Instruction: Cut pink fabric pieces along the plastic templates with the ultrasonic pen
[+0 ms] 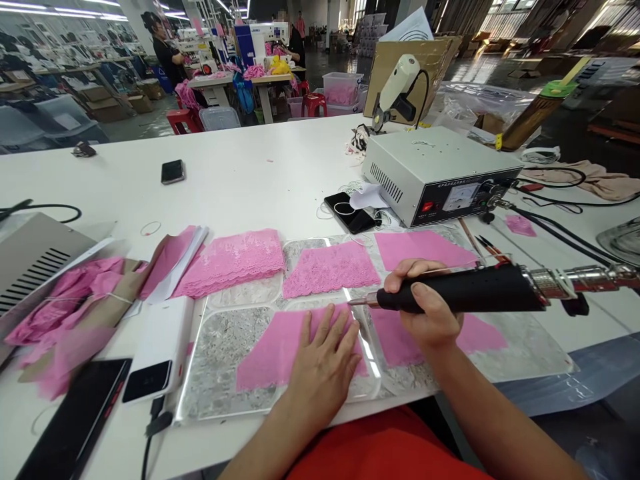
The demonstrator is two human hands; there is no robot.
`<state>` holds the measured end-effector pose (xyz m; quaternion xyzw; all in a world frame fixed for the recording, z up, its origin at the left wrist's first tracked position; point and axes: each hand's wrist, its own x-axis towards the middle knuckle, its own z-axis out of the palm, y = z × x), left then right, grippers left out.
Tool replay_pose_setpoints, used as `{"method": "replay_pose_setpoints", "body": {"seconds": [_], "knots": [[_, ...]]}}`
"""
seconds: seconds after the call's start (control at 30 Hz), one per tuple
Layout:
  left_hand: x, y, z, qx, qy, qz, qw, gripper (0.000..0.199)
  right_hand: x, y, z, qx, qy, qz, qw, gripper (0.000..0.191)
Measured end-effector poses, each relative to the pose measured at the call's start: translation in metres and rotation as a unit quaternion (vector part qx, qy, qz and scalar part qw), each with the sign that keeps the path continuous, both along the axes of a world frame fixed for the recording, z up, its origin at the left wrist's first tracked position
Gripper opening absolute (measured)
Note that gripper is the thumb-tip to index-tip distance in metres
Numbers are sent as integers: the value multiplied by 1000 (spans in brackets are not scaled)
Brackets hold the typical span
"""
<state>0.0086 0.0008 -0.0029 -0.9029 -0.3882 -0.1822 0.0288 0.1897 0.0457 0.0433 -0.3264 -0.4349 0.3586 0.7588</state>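
Observation:
My left hand (325,360) lies flat with fingers outstretched on a pink fabric piece (267,357), pressing it against the grey patterned board (227,333). My right hand (434,313) is wrapped round a black handheld ultrasonic welder (475,291) with a tapered metal tip. That tip points left, close to the upper edge of the fabric by my left fingertips; whether it touches I cannot tell. Behind lies a scalloped pink lace piece (330,268). Another plain pink piece (417,247) is at the upper right, and one more (390,337) is partly hidden below my right hand.
A pile of pink lace (240,260) lies left of the lace piece. The grey generator box (440,173) stands at right, cables (565,237) trailing from it. Phones, a white power bank (163,340) and bundled pink fabric (75,300) occupy the left. Co-workers are in the background.

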Motion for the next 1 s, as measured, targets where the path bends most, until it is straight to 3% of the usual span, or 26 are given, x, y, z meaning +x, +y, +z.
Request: {"method": "replay_pose_setpoints", "body": {"seconds": [0.27,0.47,0.67,1.0], "knots": [[-1,-2,0,8,-28,-9,1000,37,1,-1,2,-2,-21,0,1000,7],[-22,-19,9,24,-63,-17,998,33,2,-1,2,-2,8,-15,1000,9],[-40,-28,8,33,-104,-59,992,29,0,-4,5,-5,13,0,1000,8],[-41,-26,6,17,-102,-106,989,26,11,-16,8,-3,17,11,1000,9]]}}
